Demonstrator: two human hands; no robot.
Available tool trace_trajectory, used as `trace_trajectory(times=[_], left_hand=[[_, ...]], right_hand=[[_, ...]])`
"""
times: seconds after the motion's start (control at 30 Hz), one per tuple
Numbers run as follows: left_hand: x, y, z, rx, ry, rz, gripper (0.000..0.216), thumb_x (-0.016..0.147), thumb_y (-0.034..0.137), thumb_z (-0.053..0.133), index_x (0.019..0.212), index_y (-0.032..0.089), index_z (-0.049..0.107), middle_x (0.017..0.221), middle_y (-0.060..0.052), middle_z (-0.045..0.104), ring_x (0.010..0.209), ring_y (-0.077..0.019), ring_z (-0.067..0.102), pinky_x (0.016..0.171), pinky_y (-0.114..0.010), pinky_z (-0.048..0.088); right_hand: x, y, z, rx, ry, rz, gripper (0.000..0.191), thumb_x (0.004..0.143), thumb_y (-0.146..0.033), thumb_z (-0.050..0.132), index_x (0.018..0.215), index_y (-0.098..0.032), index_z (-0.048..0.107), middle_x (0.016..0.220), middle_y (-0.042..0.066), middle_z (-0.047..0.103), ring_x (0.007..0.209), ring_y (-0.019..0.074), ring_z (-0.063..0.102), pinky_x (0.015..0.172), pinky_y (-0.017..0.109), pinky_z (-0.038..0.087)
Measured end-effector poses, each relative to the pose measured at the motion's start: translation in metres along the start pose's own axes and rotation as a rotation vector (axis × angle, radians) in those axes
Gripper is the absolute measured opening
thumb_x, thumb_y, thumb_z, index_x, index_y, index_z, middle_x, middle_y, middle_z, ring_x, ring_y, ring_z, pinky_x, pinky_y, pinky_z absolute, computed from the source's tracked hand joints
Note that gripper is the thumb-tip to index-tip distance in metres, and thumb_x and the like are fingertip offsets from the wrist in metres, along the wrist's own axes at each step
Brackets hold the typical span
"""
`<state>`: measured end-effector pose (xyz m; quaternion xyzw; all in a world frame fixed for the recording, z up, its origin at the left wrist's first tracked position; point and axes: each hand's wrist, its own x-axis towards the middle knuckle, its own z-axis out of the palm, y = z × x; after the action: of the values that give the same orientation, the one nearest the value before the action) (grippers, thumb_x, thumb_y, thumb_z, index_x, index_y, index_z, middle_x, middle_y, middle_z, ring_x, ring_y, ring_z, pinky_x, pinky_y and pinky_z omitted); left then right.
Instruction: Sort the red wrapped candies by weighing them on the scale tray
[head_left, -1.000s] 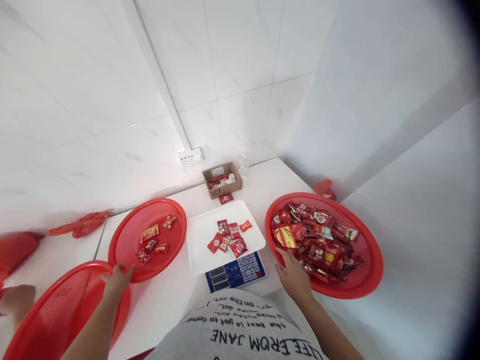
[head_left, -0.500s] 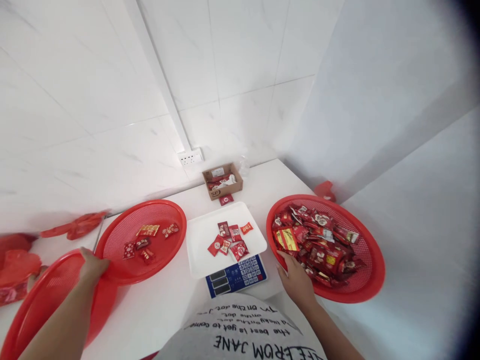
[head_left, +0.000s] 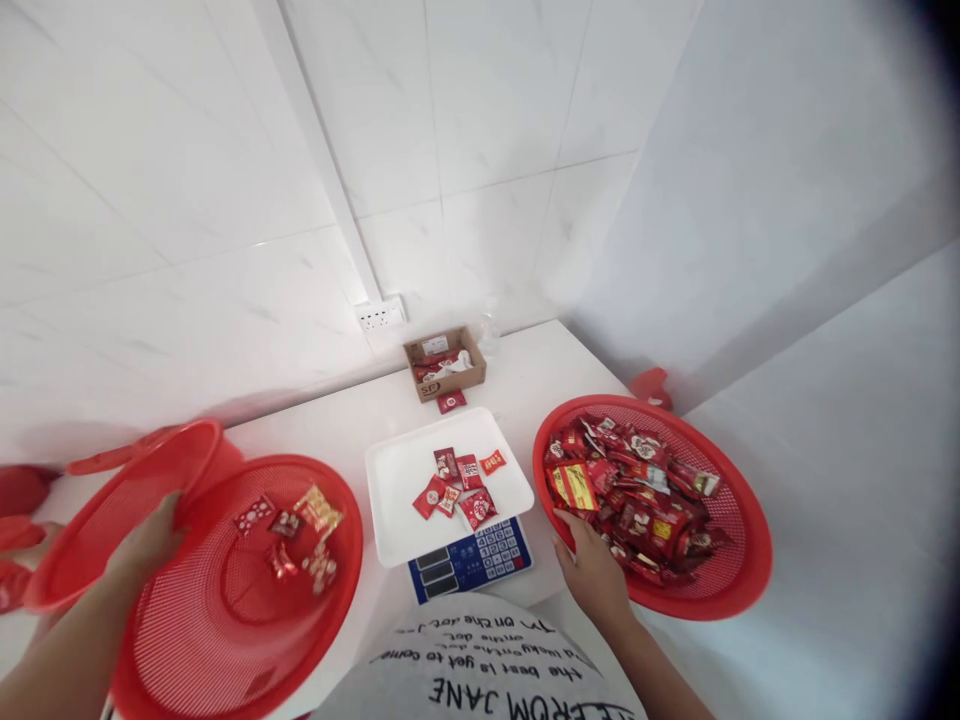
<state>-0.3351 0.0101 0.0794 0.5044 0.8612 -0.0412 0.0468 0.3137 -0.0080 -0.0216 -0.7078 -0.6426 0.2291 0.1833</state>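
Note:
My left hand point(head_left: 146, 545) grips the rim of an empty red mesh basket point(head_left: 112, 510), which is lifted and tipped on its side at the left. Below it lies a second red basket point(head_left: 225, 630) with several red and gold candy packets point(head_left: 296, 530) tumbling loose in it. My right hand point(head_left: 592, 572) lies on the near rim of a third red basket point(head_left: 739, 560), fingers stretched towards its heap of red candy packets point(head_left: 637, 495). Between the baskets stands a scale point(head_left: 469, 560) whose white tray point(head_left: 397, 500) carries several packets point(head_left: 459, 482).
A small cardboard box point(head_left: 446, 362) with packets sits at the back by the wall, under a socket point(head_left: 382, 314). One packet point(head_left: 451, 402) lies in front of it. Red bags point(head_left: 19, 500) show at the far left edge, and a red item point(head_left: 651, 383) behind the right basket.
My left hand has lifted the left basket and tipped it leftwards. Its candy packets now lie in the basket underneath. My right hand has stayed on the right basket's rim.

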Motion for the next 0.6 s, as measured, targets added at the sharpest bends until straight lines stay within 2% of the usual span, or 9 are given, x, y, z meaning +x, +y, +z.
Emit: trace_trajectory(times=[0.1,0.23,0.33,0.47,0.6], left_hand=[[-0.014,0.014,0.002,0.187,-0.107,0.035,0.050,0.076,0.012,0.040,0.126,0.016,0.043,0.115,-0.012,0.063,0.101,-0.0306,0.061,0.082,-0.042,0.048],[-0.032,0.036,0.007,0.311,-0.090,0.297,0.053,0.072,0.004,0.035,0.122,0.013,0.051,0.116,-0.013,0.061,0.103,-0.0280,0.060,0.089,-0.039,0.044],[-0.039,0.050,0.017,0.314,-0.087,0.395,0.056,0.070,-0.001,0.032,0.121,0.011,0.054,0.118,-0.015,0.059,0.107,-0.0269,0.057,0.095,-0.037,0.040],[-0.040,0.063,0.032,0.221,-0.095,0.397,0.060,0.065,-0.004,0.034,0.116,0.014,0.058,0.120,-0.013,0.058,0.114,-0.0262,0.052,0.100,-0.037,0.037],[-0.040,0.073,0.040,0.041,0.019,0.285,0.054,0.065,0.000,0.038,0.111,0.017,0.058,0.126,-0.013,0.054,0.126,-0.0272,0.042,0.107,-0.042,0.030]], right_hand=[[0.000,0.001,0.002,0.008,0.006,0.005,0.040,0.085,-0.029,0.038,0.120,-0.018,0.052,0.118,0.011,0.060,0.108,0.0233,0.056,0.089,0.039,0.046],[0.000,0.002,0.003,0.012,-0.007,0.016,0.041,0.085,-0.030,0.037,0.121,-0.018,0.050,0.120,0.011,0.058,0.110,0.0235,0.054,0.090,0.039,0.045],[0.000,0.001,0.002,0.009,-0.023,0.022,0.042,0.085,-0.030,0.036,0.122,-0.016,0.050,0.121,0.012,0.058,0.111,0.0245,0.054,0.090,0.040,0.044],[0.000,0.000,0.001,0.006,-0.015,0.012,0.042,0.085,-0.030,0.037,0.122,-0.016,0.051,0.121,0.012,0.058,0.110,0.0241,0.054,0.090,0.039,0.045],[0.000,0.000,0.000,0.007,-0.014,0.001,0.042,0.085,-0.029,0.036,0.122,-0.016,0.050,0.121,0.012,0.058,0.110,0.0237,0.055,0.091,0.040,0.044]])
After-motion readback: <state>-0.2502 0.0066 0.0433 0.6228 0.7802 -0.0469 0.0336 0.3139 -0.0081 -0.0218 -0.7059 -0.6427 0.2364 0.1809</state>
